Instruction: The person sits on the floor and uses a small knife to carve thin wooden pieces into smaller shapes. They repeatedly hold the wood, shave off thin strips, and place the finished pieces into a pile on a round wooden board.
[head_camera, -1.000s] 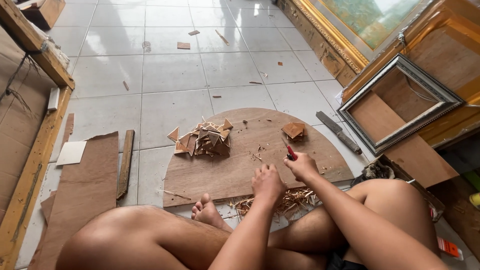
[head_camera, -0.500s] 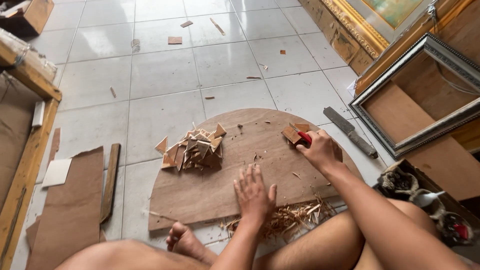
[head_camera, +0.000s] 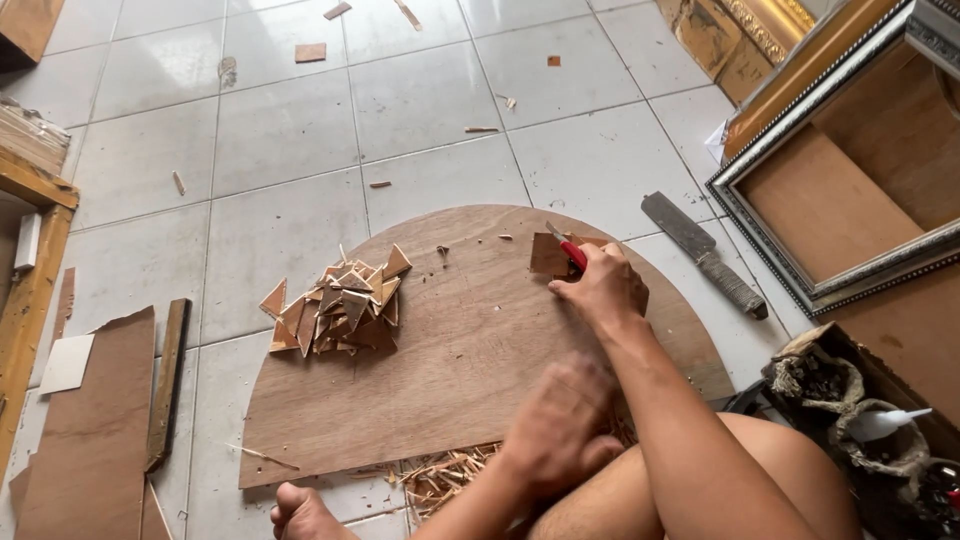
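two hands work over a half-round plywood board (head_camera: 450, 370) that lies flat on the pale tiled floor (head_camera: 290, 130), its straight edge toward the person's crossed legs, so it serves as a cutting surface that spares the tiles. the right hand (head_camera: 600, 290) is closed around a red-handled knife (head_camera: 570, 250), blade tip angled up and away, and presses at a small squarish wood piece (head_camera: 548, 255) resting on the board's far right; holding the piece flat against the board would give the blade something firm to bite against. the left hand (head_camera: 555, 435) hovers blurred near the board's near edge, fingers curled loosely; whether it holds anything i cannot tell. a heap of triangular wood offcuts (head_camera: 340, 305) sits on the board's left part, well apart from the knife, thin flat chips in tan and reddish brown with sharp corners, kept within reach yet clear of the cutting spot. pale splintery shavings (head_camera: 450, 475) gather off the board's straight edge by a bare foot (head_camera: 305, 515). a flat metal file with a ribbed handle (head_camera: 705, 255) lies on the tiles just right of the board. beyond it a silver-edged picture frame (head_camera: 850, 200) with a brown backing leans tilted, and a gilt ornate frame (head_camera: 730, 35) stands further back. brown cardboard sheets (head_camera: 90, 430) and a narrow wood strip (head_camera: 165, 385) lie on the left.
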